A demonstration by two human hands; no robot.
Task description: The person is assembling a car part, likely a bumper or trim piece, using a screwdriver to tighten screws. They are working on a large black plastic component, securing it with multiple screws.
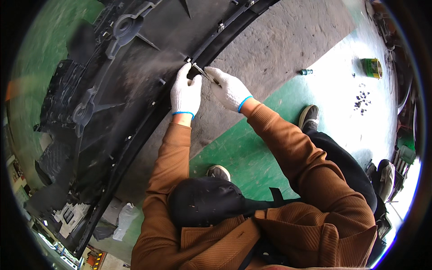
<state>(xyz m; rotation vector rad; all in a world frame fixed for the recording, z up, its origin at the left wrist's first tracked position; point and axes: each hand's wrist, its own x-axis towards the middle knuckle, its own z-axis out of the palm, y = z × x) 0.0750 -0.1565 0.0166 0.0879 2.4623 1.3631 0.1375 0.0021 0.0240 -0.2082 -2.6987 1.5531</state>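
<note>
Left hand (186,92) and right hand (230,88) wore white knit gloves with blue cuffs. Sleeves (288,144) were ribbed rust-brown. Panel (135,76) was black. Floor (245,155) was green; mat (279,45) grey. Can (372,68), upper right, was yellow-green.

I see my left hand (186,92), in a white glove, pressed against the edge of the big black plastic panel (112,90). My right hand (230,88) grips a slim metal tool (204,74), its tip at a small clip (188,59) on the panel's rim.
</note>
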